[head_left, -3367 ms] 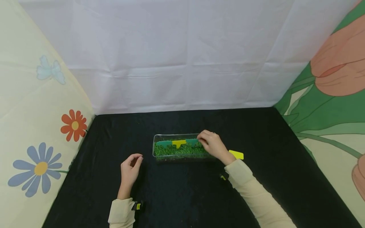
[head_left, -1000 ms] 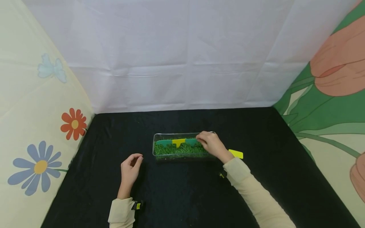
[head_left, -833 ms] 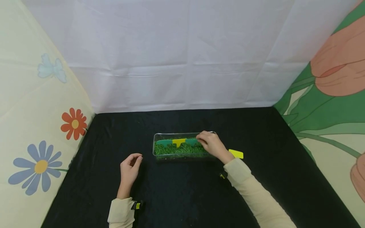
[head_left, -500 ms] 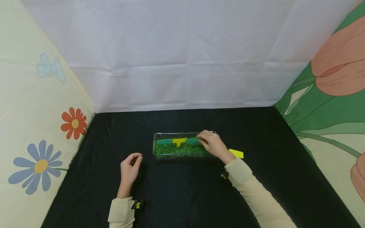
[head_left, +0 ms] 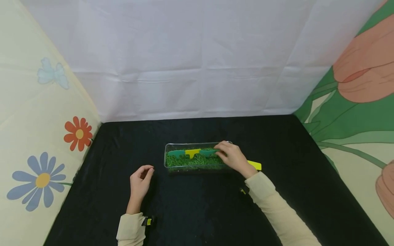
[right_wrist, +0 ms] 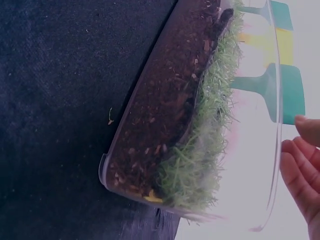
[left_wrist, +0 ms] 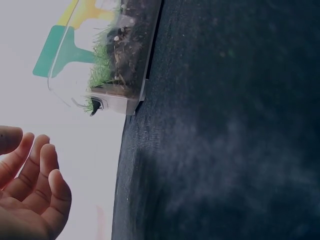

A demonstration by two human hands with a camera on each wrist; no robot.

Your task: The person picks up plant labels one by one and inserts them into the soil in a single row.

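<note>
A clear rectangular container (head_left: 197, 167) holds dark soil and green grass (head_left: 200, 160). Standing upright in the grass is a row of T-shaped plant labels: a green label (head_left: 176, 153) on the left, a yellow label (head_left: 192, 152) in the middle, and another green label (head_left: 207, 153) on the right. My right hand (head_left: 232, 158) is over the container's right end, thumb (right_wrist: 307, 129) by the right green label's corner; the right wrist view shows a gap between thumb and fingers. My left hand (head_left: 140, 181) is held left of the container, fingers loosely curled around nothing.
A loose yellow label (head_left: 254, 165) lies on the black cloth (head_left: 184, 212) right of the container, partly behind my right wrist. A white sheet (head_left: 191, 68) hangs behind. Flower-patterned cloths stand at both sides.
The right fingers have parted and shifted slightly right, away from the right green label, which they were pinching. The labels and container stay in place. My left hand has not moved.
</note>
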